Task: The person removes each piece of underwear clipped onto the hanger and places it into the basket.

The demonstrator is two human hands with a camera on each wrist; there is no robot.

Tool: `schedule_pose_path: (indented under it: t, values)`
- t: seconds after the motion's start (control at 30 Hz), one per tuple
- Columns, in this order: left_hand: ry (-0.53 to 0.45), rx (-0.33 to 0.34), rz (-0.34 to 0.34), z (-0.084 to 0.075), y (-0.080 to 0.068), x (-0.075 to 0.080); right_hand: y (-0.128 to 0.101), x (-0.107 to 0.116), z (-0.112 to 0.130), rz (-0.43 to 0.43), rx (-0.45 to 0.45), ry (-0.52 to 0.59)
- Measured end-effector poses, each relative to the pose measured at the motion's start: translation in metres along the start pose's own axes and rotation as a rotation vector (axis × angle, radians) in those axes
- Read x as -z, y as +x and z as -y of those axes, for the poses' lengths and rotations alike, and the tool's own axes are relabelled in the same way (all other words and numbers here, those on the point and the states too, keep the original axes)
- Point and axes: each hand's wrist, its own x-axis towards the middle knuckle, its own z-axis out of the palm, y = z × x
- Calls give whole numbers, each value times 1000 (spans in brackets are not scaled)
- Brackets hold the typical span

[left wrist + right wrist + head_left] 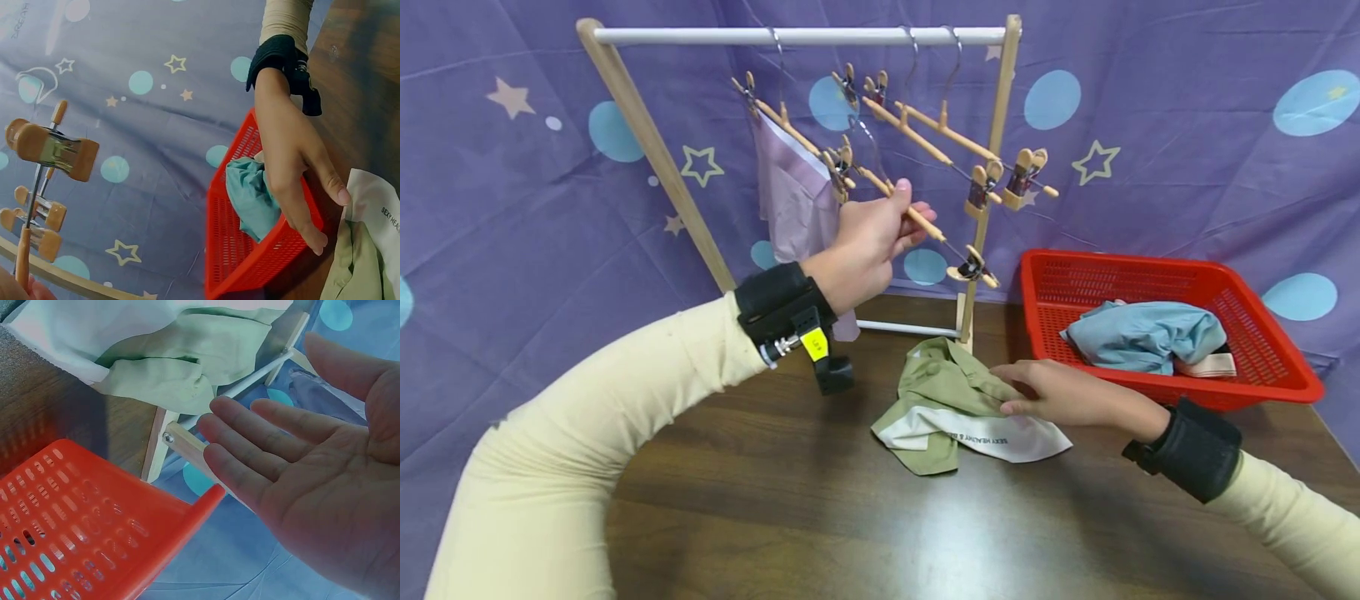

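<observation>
**Two hands, one hanger, one green garment**

One green garment (943, 392) lies crumpled on the table (760, 500), just in front of the foot of the rack (992, 150) and left of the red basket (1157, 283). Its white band with printed letters runs roughly left to right, toward my right side. From my view through the head camera, my right hand (1060, 396) is clearly the nearer one: it rests at the right edge of the garment, fingertips pointing left onto the cloth. The fingers are straight and relaxed, they only touch the fabric and do not pinch it. The right wrist camera shows the same, an open palm with the fingers spread a little.

My left hand (868, 246) is raised, well above the garment and to its left. Its fingers are curled around the wooden bar of a clip hanger (917, 221). The bar slopes down to the right, with one clip hanging at its lower end above the garment.

Further out, a lilac garment (793, 200) hangs on the rack beside two empty hangers. In the basket lies a blue cloth (1142, 333). Behind everything is a purple backdrop (1187, 167) with stars and dots.
</observation>
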Motion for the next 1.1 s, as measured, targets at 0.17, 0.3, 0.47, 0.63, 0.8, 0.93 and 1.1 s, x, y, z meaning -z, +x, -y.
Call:
schedule_pose_path:
  t: [0.17, 0.3, 0.47, 0.63, 0.8, 0.93, 1.1]
  values:
    - [-42, -11, -4, 3, 2, -5, -1, -4, -1, 16, 13, -2]
    - [-68, -43, -4, -1, 3, -10, -2, -8, -3, 37, 16, 1]
    - [-98, -67, -11, -9, 8, -13, -1, -14, -5, 57, 12, -16]
    - [-151, -91, -51, -15, 17, -14, 1, -23, -5, 75, 6, -39]
    - [-193, -93, -84, -28, 29, -11, 4, -34, -7, 64, 11, -78]
    - [-243, -87, -112, -40, 38, -9, 6, -43, -9, 23, 25, -154]
    - [-282, -63, -162, -54, 45, -5, 6, -53, -12, -62, 76, -281]
